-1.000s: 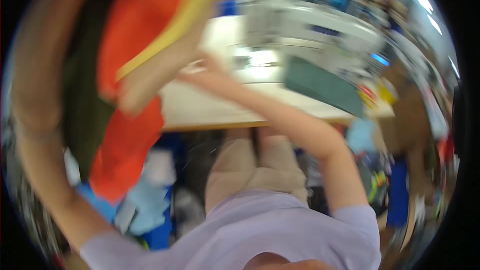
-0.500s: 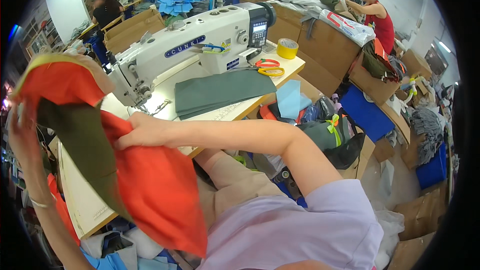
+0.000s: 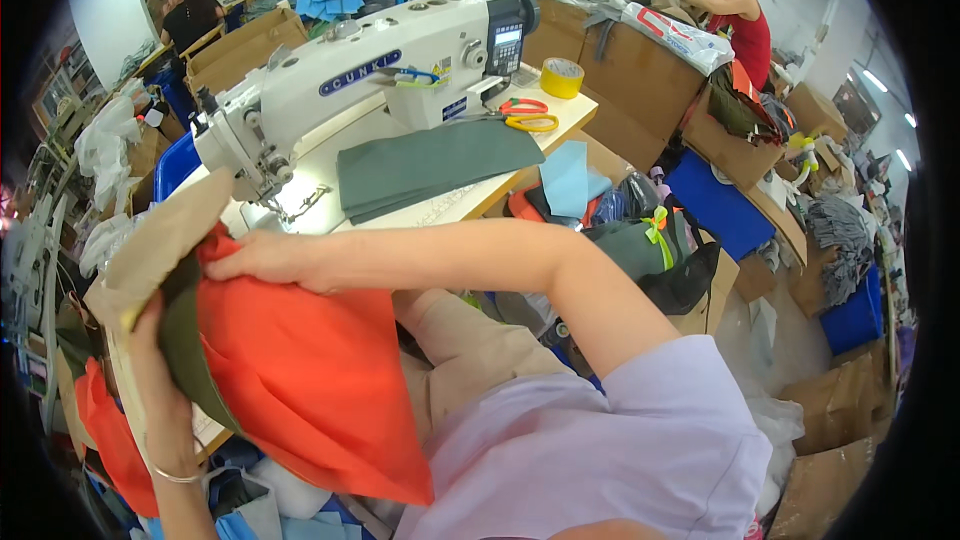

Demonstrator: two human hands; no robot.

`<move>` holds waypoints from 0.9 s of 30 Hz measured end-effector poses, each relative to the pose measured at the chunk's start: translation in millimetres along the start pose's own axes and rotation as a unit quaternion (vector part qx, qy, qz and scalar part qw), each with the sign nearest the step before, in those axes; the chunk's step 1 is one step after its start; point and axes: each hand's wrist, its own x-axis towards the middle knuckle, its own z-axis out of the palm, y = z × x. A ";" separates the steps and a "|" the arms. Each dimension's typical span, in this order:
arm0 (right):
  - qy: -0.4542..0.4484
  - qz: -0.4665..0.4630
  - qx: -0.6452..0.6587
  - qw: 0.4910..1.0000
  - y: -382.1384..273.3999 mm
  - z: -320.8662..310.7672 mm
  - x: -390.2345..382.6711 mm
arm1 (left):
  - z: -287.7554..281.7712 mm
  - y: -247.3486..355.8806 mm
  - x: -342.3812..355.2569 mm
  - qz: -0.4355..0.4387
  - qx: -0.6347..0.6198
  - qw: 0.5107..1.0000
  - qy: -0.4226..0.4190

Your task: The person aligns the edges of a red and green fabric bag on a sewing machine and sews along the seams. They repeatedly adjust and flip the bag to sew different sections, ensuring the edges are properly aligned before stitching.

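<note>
Both my hands hold one sewn fabric piece (image 3: 315,370) with orange-red, olive and beige panels, in front of the sewing machine table's left end. My right hand (image 3: 265,260) pinches the red cloth near its upper edge. At the left side, my left hand (image 3: 160,360) grips the piece where the beige panel (image 3: 165,245) folds over the olive one; its fingers are partly hidden by cloth. The red part hangs down over my lap. Just beyond my right hand is the needle area of a white sewing machine (image 3: 290,105).
Folded dark green cloth (image 3: 440,168) lies on the table (image 3: 560,135) with scissors (image 3: 528,115) and a yellow tape roll (image 3: 562,78). More red cloth (image 3: 115,440) hangs at the left. Cardboard boxes (image 3: 640,90) stand behind, and a person in red (image 3: 745,30) works at the far right.
The raised left end of the fabric piece has come down and folded over, so its beige side now shows. My left hand has moved lower and to the right; my right hand keeps its grip.
</note>
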 end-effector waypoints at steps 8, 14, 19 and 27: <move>-0.073 -0.035 0.027 0.996 -25.7 7.0 -21.0 | -64.9 38.2 25.3 -0.002 -0.143 0.990 -0.018; -0.199 0.010 -0.107 0.974 -7.3 -10.7 -39.3 | -89.2 56.0 35.9 0.032 -0.047 0.998 0.022; -0.037 -0.032 -0.118 0.992 -40.3 -33.5 -82.0 | -86.1 87.3 51.4 0.056 -0.022 0.995 0.079; -0.067 -0.013 -0.016 0.998 -23.8 -84.1 -75.1 | -121.1 82.6 63.2 0.054 -0.244 0.965 0.079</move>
